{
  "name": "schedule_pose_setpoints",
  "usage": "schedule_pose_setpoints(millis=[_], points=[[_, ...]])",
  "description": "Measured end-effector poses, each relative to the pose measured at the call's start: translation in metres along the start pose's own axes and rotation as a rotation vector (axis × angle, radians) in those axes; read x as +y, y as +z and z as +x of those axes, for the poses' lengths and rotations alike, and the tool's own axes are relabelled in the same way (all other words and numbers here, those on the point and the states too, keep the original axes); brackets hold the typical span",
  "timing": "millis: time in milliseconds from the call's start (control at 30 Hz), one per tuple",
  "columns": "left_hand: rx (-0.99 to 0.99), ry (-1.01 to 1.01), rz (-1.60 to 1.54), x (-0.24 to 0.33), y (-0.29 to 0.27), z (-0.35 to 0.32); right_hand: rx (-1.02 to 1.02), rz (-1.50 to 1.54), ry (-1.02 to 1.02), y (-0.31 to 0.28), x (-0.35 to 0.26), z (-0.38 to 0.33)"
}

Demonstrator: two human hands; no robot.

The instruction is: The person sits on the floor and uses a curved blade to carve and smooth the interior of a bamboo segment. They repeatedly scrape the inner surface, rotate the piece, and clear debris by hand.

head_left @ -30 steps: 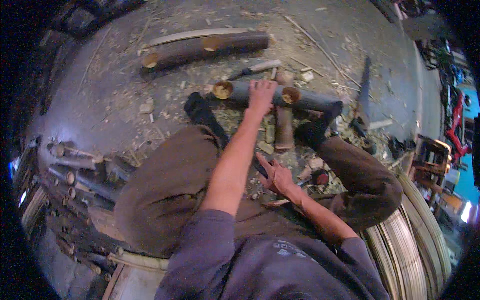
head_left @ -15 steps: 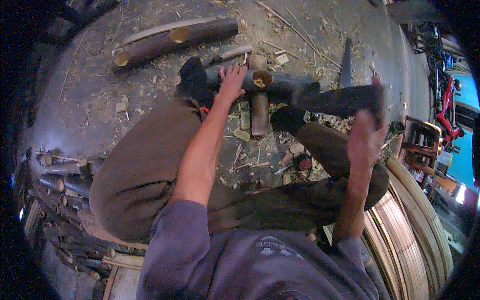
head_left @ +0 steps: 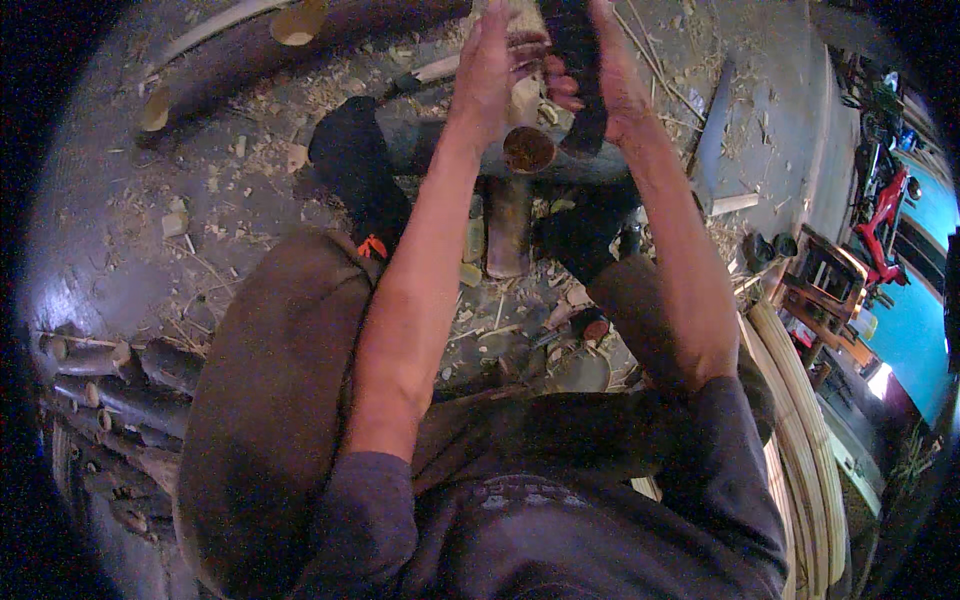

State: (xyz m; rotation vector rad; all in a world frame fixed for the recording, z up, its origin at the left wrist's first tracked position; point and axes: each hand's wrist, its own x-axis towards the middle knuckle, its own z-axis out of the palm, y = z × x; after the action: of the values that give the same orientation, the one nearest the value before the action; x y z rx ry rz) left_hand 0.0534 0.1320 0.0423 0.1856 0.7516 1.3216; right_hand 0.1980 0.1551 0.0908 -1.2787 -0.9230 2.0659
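My right hand has its fingers curled round a dark pole piece, which it holds upright near the top of the view. Beside it, my left hand is raised with its fingers running up to the edge. Blur and the edge hide whether it touches the piece. Below both hands a dark bamboo-like pole lies crosswise between my feet. A round cut shows a brownish inside. Under that pole, a short brown cylinder points toward me.
A longer notched pole lies at the far left. A saw blade is on the right, among wood chips. Several short poles are stacked at the left. Bundled pale strips and a wooden chair stand right.
My right hand has swung in from the right with the dark piece, which has turned upright. My left hand has lifted off the crosswise pole and moved forward. The view has shifted.
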Motion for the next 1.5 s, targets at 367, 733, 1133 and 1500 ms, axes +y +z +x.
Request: schedule_pose_setpoints(millis=[367,733,1133,1500], points=[[0.347,0.271,0.178,-0.002,0.017,0.010,-0.025,-0.638,0.114,0.024,0.006,0.056],[0.481,0.333,0.172,-0.008,0.020,0.018,-0.183,-0.525,-0.010,0.020,0.014,0.053],[-0.252,-0.015,0.677,-0.054,0.053,0.045,0.750,0.009,-0.256,0.000,0.056,-0.002],[-0.006,0.045,0.362,-0.058,-0.022,0.074,0.346,-0.584,-0.037,0.060,0.013,0.017]])
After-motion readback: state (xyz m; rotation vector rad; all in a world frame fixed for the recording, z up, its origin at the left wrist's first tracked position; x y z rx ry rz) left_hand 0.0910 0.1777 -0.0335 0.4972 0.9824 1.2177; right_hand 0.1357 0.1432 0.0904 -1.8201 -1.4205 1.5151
